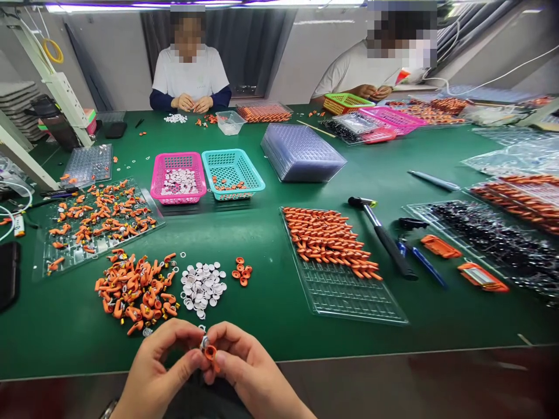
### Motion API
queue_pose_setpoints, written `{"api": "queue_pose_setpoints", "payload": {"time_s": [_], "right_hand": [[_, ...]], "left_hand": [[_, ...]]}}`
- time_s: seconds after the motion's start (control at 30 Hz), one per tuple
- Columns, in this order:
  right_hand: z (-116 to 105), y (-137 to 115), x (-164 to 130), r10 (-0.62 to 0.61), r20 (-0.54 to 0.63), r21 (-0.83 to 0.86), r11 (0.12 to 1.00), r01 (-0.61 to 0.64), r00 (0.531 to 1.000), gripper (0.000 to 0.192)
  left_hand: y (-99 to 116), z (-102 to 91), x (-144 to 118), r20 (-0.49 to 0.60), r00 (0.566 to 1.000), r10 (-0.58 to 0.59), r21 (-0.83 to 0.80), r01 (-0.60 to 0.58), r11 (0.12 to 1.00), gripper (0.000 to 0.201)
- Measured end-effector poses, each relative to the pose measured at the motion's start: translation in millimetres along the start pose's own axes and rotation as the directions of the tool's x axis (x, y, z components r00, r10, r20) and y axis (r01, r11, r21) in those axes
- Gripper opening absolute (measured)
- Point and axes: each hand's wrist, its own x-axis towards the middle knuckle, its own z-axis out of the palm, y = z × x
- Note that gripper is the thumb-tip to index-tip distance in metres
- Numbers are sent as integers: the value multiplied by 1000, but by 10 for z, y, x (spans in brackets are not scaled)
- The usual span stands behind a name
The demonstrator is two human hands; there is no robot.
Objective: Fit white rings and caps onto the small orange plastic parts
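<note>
At the table's near edge my left hand (159, 364) and my right hand (248, 369) meet, pinching one small orange part (210, 351) with a white cap (204, 343) between the fingertips. Just beyond them lie a heap of orange parts (133, 288), a pile of white round caps (201, 284) and a few orange rings (241, 272). To the right sits a clear tray (349, 294) with orange parts (329, 238) set in rows.
A pink basket (178, 177) and a teal basket (233, 173) stand mid-table, with stacked clear trays (301, 152) behind. A hammer (384, 235) and pens (423, 262) lie right. Another tray of orange parts (94, 224) is left. Two people work across the green table (271, 302).
</note>
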Motion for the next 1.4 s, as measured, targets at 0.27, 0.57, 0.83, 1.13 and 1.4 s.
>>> {"api": "queue_pose_setpoints", "payload": {"time_s": [0.27, 0.57, 0.83, 1.13, 1.4], "right_hand": [[-17, -106, -62, -185, -104, -414, 902, 127, 977, 33], [-330, -432, -210, -614, -127, -823, 504, 262, 779, 20], [-493, -470, -353, -504, -149, -713, 651, 260, 851, 26], [-470, -457, -313, -458, -196, -665, 712, 226, 867, 29], [-263, -476, -257, -519, -117, -760, 596, 260, 846, 16]], "left_hand": [[42, 101, 99, -10, 984, 177, 254, -169, 952, 6], [172, 262, 765, 383, 903, 196, 635, -411, 654, 10], [76, 561, 1507, 449, 865, 223, 692, -495, 526, 17], [160, 542, 1146, 352, 909, 223, 604, -403, 688, 11], [34, 384, 449, 109, 994, 15, 140, -30, 990, 14]]}}
